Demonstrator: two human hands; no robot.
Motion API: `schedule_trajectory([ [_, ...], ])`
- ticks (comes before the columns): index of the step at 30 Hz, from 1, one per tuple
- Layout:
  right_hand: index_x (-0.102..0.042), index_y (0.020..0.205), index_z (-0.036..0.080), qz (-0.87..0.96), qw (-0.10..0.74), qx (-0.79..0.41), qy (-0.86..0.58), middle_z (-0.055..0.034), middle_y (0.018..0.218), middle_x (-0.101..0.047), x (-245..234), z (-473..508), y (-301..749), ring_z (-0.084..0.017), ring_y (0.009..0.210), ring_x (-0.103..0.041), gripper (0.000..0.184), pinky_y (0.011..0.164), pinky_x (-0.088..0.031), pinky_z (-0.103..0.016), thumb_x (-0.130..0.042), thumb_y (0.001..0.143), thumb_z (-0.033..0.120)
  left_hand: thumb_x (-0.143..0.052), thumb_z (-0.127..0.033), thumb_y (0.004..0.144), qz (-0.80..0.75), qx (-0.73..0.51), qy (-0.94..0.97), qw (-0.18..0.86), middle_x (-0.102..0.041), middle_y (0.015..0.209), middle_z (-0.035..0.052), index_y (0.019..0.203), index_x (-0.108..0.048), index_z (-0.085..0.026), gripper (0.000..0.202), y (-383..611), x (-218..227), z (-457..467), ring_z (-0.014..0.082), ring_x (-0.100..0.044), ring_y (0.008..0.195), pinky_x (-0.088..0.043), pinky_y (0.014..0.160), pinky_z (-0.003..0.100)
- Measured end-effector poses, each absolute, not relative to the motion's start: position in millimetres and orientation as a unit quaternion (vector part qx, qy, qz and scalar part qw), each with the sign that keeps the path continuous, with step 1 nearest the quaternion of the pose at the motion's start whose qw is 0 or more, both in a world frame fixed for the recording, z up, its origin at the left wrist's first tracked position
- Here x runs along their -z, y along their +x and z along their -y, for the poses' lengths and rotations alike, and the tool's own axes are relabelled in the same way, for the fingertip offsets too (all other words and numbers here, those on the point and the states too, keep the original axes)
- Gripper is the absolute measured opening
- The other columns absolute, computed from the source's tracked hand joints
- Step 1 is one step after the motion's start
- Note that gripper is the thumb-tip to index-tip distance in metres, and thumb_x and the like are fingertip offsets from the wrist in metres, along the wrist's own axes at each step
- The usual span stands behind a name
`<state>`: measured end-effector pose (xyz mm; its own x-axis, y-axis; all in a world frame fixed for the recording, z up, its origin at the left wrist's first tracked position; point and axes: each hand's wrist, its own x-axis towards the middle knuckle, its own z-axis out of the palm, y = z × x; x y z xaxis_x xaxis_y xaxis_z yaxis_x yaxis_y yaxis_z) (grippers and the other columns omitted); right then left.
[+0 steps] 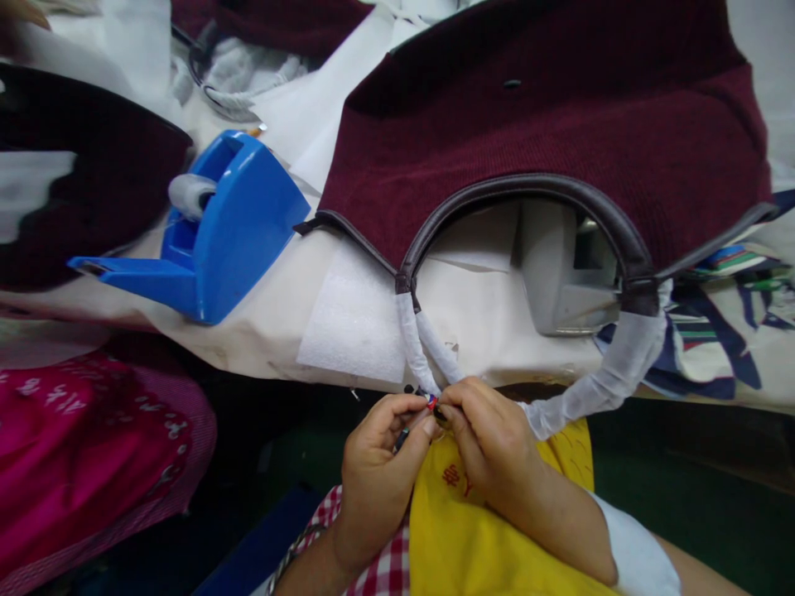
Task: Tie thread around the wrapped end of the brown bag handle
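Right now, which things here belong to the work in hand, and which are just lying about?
In hand: left hand and right hand, both pinching a small red-and-blue piece at the white-wrapped handle of the maroon bag.
Lying about, untouched: blue tape dispenser; white foam sheet; dark bag at far left; patterned cloth at right.

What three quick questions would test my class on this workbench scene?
1. True or false: the blue tape dispenser lies to the left of the maroon bag.
2. The bag's handle is wrapped in material that is: A white, B green, C black.
3. Short answer: does the left hand, the right hand, or both pinch the handle?
Key: 1 true; 2 A; 3 both.
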<state>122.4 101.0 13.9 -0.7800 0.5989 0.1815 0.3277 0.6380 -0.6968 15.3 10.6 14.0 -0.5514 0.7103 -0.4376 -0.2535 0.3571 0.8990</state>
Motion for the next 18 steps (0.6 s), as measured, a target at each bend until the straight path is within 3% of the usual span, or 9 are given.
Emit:
schedule_trajectory([
  [12,-0.051,0.076,0.014,0.915,0.206,-0.246,-0.244,-0.0053,0.068,-0.047,-6.1,-96.2,119.5,-0.017,0.063,-0.043,0.018,0.057,-0.035,-0.03,-0.036,0.084,0.008,-0.061,-0.026,0.073,-0.718,-0.519,0.214,0.411,-0.069,0.081,0.0028,0.086,-0.063,-0.02,0.014,16.3,-11.5,-7.2,0.0127,-0.065,0.072,-0.052,0.068,0.021],
  [18,-0.051,0.083,0.014,0.896,0.24,-0.307,-0.213,-0.0047,0.072,-0.052,-2.2,-103.1,119.3,-0.015,0.068,-0.047,0.014,0.06,-0.04,-0.028,-0.039,0.087,0.009,-0.064,-0.026,0.072,-0.712,-0.542,0.206,0.396,-0.067,0.084,0.0015,0.084,-0.064,-0.02,0.014,14.4,-14.1,-9.5,0.011,-0.064,0.076,-0.052,0.072,0.018],
])
